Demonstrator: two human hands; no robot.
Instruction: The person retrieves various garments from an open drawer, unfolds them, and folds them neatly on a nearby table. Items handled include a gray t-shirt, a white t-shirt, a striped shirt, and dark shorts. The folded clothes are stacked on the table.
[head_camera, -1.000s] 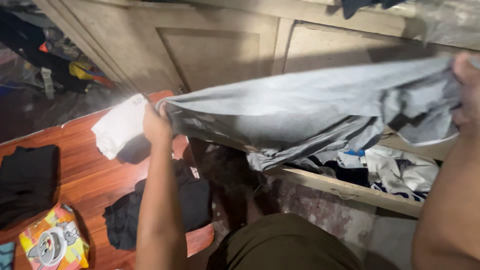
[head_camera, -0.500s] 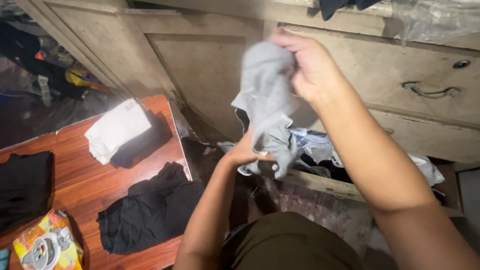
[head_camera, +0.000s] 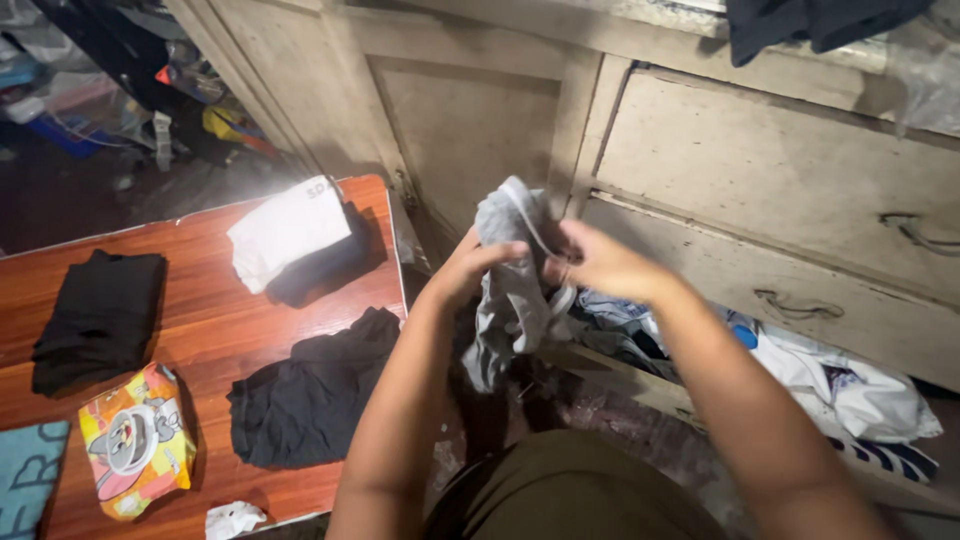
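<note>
Both hands meet in front of the cabinet, at its lower edge. Left hand is closed around a bunched grey garment, fingers wrapped over its upper fold; right hand pinches the same cloth from the other side, thumb and fingers pressed onto a pale edge strip. The garment hangs crumpled between them, its lower end dangling toward the open bottom drawer, which holds a jumble of white and blue clothing. Above it, a shut cream drawer with a metal handle; a dark cloth hangs over the cabinet top. To the left lies a reddish wooden board. On it: a folded white garment resting on a dark one, a folded black piece near the far left, a loose black garment at the near edge just beside the left forearm, a bright cartoon-printed packet, a crumpled white scrap, and a teal cloth cut off by the frame. The person's olive-clad knee fills the bottom centre. The left forearm hides part of the floor gap between board and cabinet. Clutter in the dark upper-left corner is too dim to identify. What kind of garment the grey one is cannot be made out.
</note>
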